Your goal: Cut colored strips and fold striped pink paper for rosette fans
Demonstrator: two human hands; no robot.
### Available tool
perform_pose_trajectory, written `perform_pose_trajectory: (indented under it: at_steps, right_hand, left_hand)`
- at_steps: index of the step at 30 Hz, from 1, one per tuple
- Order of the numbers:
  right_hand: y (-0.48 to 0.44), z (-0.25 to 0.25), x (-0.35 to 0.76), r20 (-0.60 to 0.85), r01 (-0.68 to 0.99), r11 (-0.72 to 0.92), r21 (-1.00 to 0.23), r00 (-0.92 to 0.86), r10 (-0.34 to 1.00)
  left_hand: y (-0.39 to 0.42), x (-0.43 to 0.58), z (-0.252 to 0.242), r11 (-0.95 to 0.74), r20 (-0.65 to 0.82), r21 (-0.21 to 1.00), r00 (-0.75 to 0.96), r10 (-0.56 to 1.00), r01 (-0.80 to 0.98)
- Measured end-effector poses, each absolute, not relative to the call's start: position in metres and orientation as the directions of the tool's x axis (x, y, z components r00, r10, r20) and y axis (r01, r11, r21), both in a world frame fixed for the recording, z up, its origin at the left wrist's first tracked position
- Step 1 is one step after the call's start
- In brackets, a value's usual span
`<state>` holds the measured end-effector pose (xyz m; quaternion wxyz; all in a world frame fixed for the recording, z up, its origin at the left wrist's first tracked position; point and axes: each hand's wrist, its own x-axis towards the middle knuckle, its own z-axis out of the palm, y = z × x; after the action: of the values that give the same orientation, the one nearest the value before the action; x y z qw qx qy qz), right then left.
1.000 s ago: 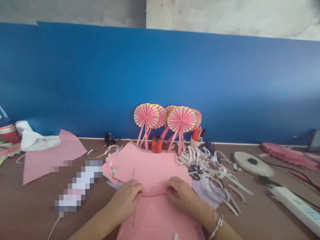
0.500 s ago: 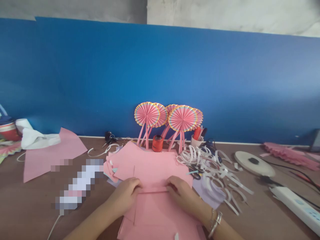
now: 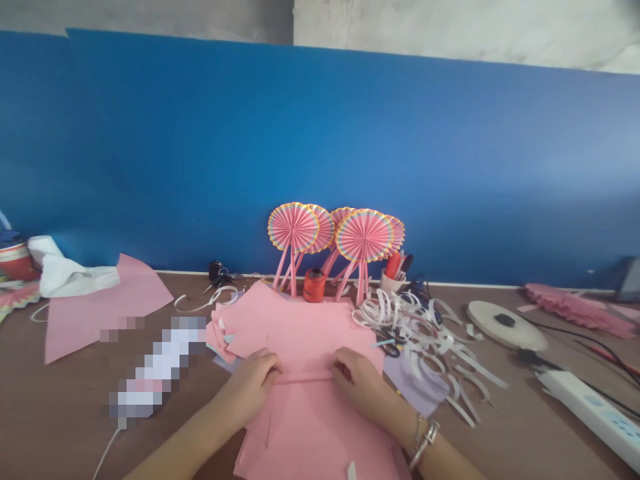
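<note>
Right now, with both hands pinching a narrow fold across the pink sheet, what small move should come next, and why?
Probably press the fold flat, sliding the fingers along it. The left hand and right hand pinch only its ends on the pink sheet, so the stretch between them looks unpressed. The paper fans behind show crisp, even pleats.

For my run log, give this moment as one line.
left hand: pinches fold | right hand: pinches fold | pink sheet: flat on table | paper fans: upright behind
</note>
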<state>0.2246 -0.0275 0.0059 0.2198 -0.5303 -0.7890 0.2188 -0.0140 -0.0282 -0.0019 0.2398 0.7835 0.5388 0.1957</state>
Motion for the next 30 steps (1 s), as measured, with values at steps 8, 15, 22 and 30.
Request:
perform_pose_trajectory:
  at_steps: [8, 15, 22, 30]
  right_hand:
    - [-0.026, 0.001, 0.223, 0.104, 0.776, 0.348, -0.526, -0.347, 0.932]
    - [-0.028, -0.002, 0.223, 0.119, 0.823, 0.367, -0.433, -0.352, 0.929]
    - [-0.031, -0.003, 0.220, 0.132, 0.757, 0.613, -0.225, -0.599, 0.790]
    - [-0.035, 0.006, 0.225, 0.158, 0.714, 0.635, -0.297, -0.619, 0.770]
  left_hand:
    - [-0.031, -0.012, -0.001, -0.344, 0.034, 0.515, 0.382, 0.923, 0.785]
    - [-0.035, -0.008, -0.001, -0.523, 0.070, 0.222, 0.522, 0.850, 0.823]
    - [-0.036, 0.001, 0.006, -0.709, 0.086, 0.071, 0.704, 0.705, 0.701]
    - [-0.028, -0.018, 0.013, -0.617, 0.119, 0.095, 0.606, 0.786, 0.781]
